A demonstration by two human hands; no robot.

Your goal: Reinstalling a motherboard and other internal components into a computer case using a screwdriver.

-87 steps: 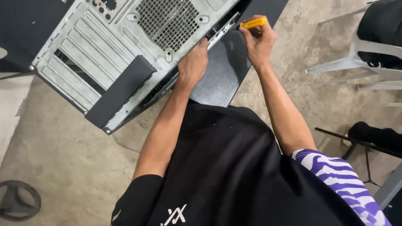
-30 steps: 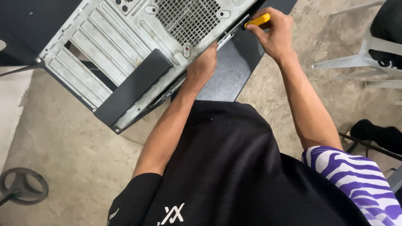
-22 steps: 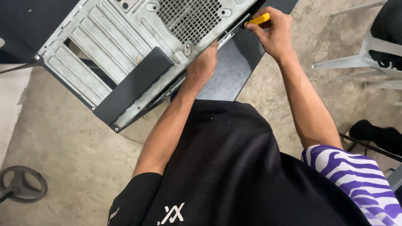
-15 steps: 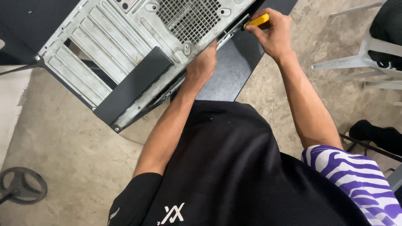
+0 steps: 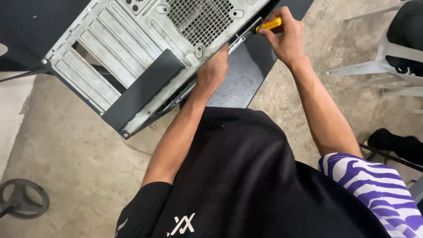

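From the head view I look down over my black shirt (image 5: 246, 176) at a grey metal computer case (image 5: 145, 48) lying tilted on a dark counter (image 5: 240, 75), its back panel turned up toward me. My left hand (image 5: 213, 68) is pressed against the lower edge of the case, fingers curled over the rim just below the round fan grille (image 5: 198, 15); it grips nothing but the case edge. My right hand (image 5: 284, 37) is closed around the yellow handle of a screwdriver (image 5: 269, 24), thumb and fingers pinched on it, with the dark shaft pointing left into the case edge just beside the grille corner. The 2 hands are near each other but apart, the left lower and to the left of the right. A dark flat panel (image 5: 141, 90) lies slanted across the slotted part of the back plate, reaching down to the case's near corner. The row of expansion slots (image 5: 101, 57) runs left of that panel. Below the counter there is bare concrete floor (image 5: 79, 167). A round black base (image 5: 22, 200) sits on the floor at the lower left. A purple-and-white striped cloth (image 5: 374, 185) shows at my right side, and a pale chair frame (image 5: 374, 66) stands at the right edge
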